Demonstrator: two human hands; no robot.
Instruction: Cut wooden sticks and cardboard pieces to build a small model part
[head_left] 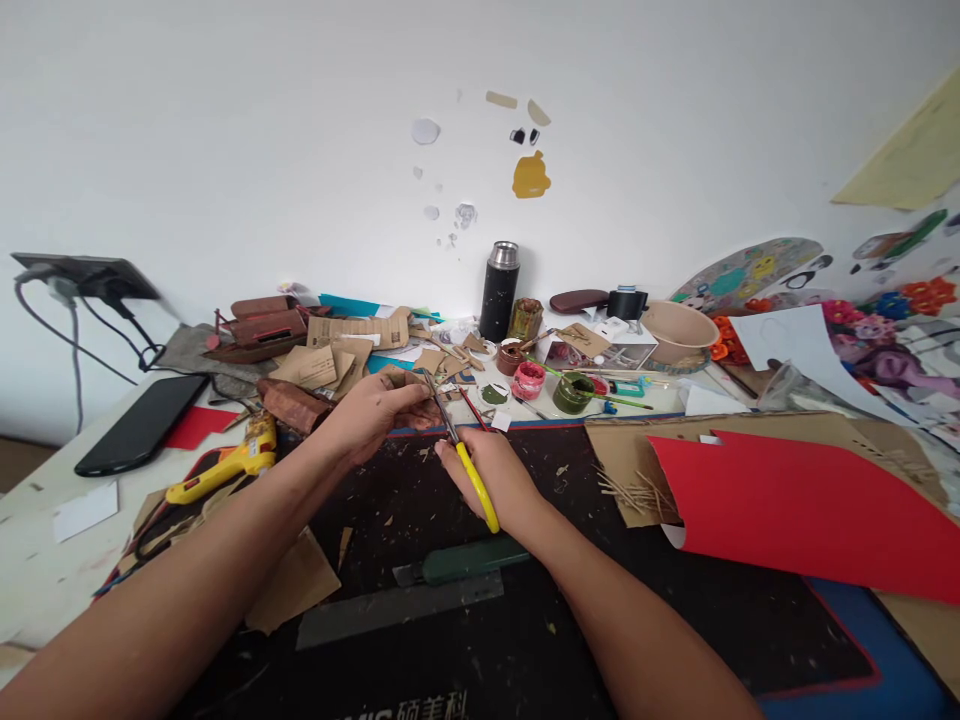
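Observation:
Over the dark mat, my right hand (491,475) is wrapped round a pair of yellow-handled scissors (471,468). Their metal blades point up and away, towards the fingers of my left hand (382,410). Those left fingers are pinched together right beside the blade tips, and whatever they grip is too small and dark to make out. A green utility knife (472,561) lies on the mat below my hands, close to a clear ruler-like strip (397,608). Scraps of brown cardboard (296,580) lie beside my left forearm.
A yellow glue gun (225,470) and a black phone (141,425) lie at left. Behind my hands stand open paint jars (574,393), a black thermos (499,295) and a brown model boat (262,335). Red sheet (795,510) and thin sticks (634,492) lie at right.

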